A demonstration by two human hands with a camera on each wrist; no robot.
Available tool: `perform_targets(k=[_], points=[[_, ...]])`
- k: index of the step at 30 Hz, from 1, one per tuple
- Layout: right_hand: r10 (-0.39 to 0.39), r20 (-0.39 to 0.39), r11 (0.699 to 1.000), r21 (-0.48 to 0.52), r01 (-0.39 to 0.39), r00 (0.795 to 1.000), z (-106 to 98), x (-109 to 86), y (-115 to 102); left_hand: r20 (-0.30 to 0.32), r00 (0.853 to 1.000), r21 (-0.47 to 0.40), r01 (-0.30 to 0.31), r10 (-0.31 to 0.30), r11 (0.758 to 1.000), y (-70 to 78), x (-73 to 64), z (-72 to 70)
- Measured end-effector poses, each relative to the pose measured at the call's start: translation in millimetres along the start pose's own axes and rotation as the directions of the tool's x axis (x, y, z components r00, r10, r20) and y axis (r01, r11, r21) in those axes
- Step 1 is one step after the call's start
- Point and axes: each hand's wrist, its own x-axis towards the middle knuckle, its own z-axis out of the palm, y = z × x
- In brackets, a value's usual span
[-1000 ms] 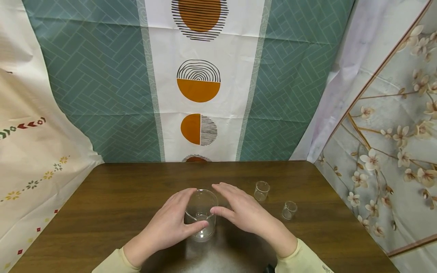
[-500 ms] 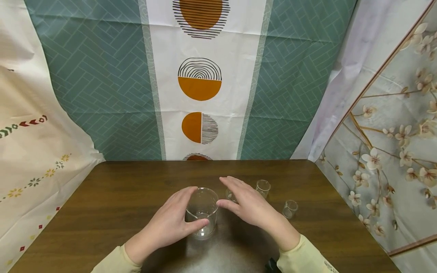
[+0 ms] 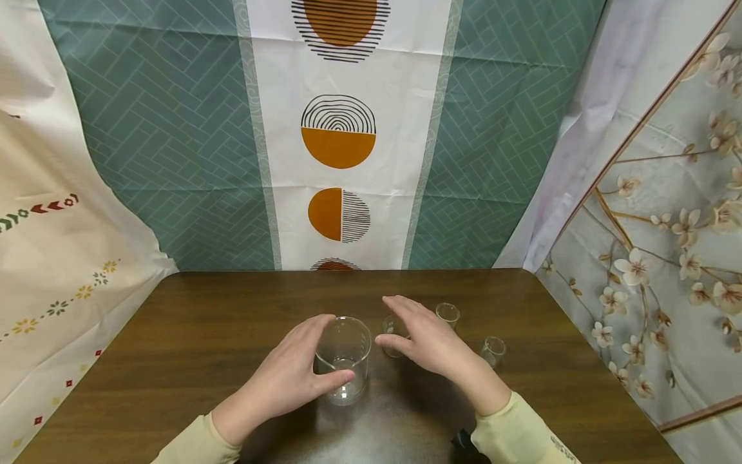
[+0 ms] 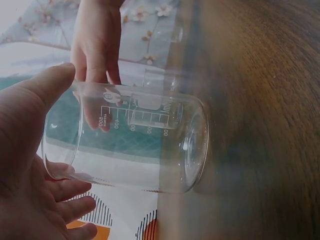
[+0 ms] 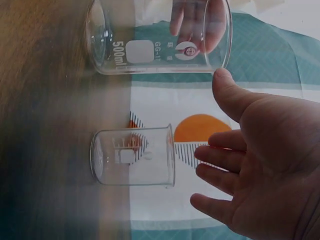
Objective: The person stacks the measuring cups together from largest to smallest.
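Observation:
A large clear glass beaker marked 500 ml stands upright on the wooden table. My left hand holds it near the rim, thumb across the near side and fingers on the far left side. In the left wrist view, the thumb and index finger meet the beaker's rim. My right hand hangs to the right with spread fingers and grips nothing. Its thumb is apart from the large beaker in the head view. A medium glass beaker stands beyond the right hand, partly hidden by it in the head view.
Two small glass beakers stand on the right: one at the back, partly behind the right hand, and one nearer. A patterned curtain rises behind the table. Flowered cloth flanks the right.
My right hand has drawn away from the large beaker, to the right and slightly back, and the medium beaker has come into sight. The left hand stays at the large beaker.

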Motion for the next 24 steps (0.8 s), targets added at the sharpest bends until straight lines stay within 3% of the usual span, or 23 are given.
perform_targets(k=[24], points=[[0.114,0.047,0.993,-0.047,-0.112,0.992,2.8,-0.2,8.5,0.024,0.999,-0.001,0.032,-0.032,0.999,0.2,-1.0,-0.8]])
